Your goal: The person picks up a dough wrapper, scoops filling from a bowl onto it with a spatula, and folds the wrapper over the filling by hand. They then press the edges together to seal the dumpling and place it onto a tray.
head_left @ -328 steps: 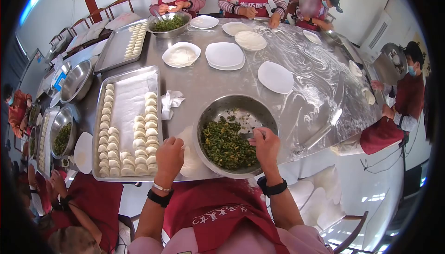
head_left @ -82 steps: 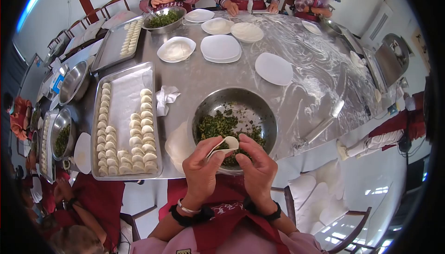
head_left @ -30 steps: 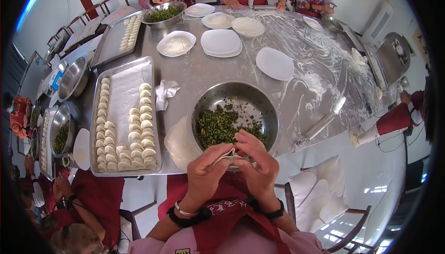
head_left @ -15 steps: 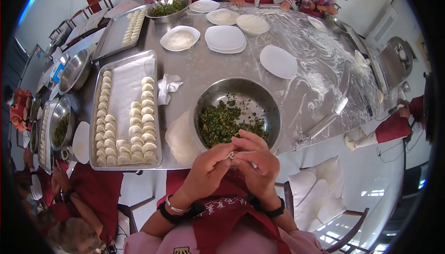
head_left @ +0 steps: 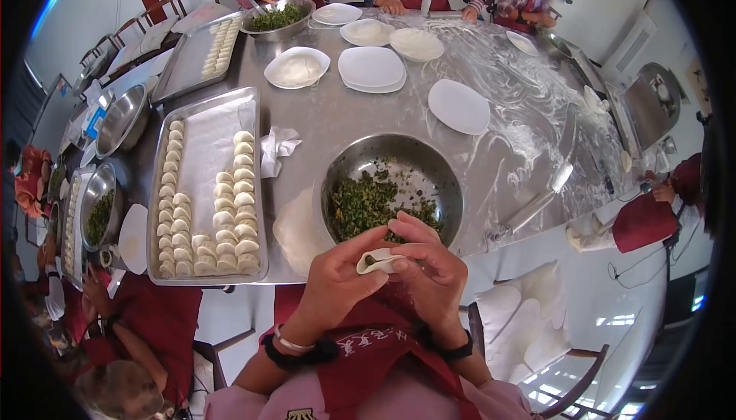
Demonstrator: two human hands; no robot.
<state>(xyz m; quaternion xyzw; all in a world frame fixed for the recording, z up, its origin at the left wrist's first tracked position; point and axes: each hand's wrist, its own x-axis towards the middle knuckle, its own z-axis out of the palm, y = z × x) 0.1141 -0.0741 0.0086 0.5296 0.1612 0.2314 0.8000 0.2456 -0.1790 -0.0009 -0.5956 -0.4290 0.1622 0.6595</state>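
Between my two hands is a dumpling point(head_left: 381, 261), its wrapper folded over and one end gaping, with dark green filling showing inside. My left hand point(head_left: 341, 276) pinches it from the left with thumb and forefinger. From the right, the fingers and thumb of my right hand point(head_left: 431, 274) close round its other side. Just beyond the hands sits a steel bowl point(head_left: 448, 190) of chopped green filling point(head_left: 364, 201). Left of the bowl, a pale stack of round wrappers point(head_left: 295, 232) lies at the table's edge.
A metal tray point(head_left: 207, 117) to the left holds rows of finished dumplings point(head_left: 244, 213). White plates point(head_left: 458, 106) are spread over the floury steel table point(head_left: 337, 117). A rolling pin point(head_left: 537, 204) lies at right. Other people sit across the table and at lower left.
The dumpling has turned in my fingers, and its open end with the filling now shows. My hands have shifted slightly apart. Across the table, a person's hands have moved.
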